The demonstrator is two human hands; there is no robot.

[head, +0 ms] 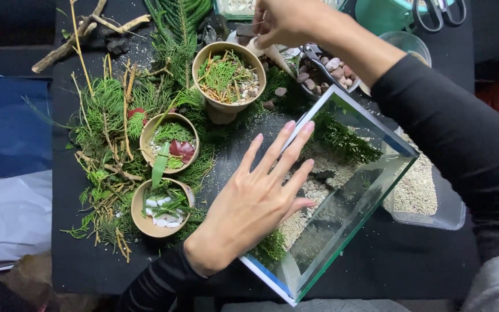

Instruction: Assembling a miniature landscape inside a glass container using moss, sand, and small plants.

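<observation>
My left hand [255, 199] lies flat with fingers spread against the left wall of a glass tank [353, 196], which holds sand, small pebbles and green moss. My right hand [284, 22] reaches to the far side of the table and pinches a pale shell-like piece [267, 51] just beyond a tan pot of green sprigs [228, 78]. A tray of pinkish stones [330, 70] sits right beside that hand.
Two more tan pots [168, 141] [160, 208] with greenery, white pebbles and a red leaf stand at left among loose fern fronds and twigs [105, 127]. A clear tub of sand [423, 193] lies behind the tank. Scissors [443, 11] and a teal container [385, 14] sit at the far right.
</observation>
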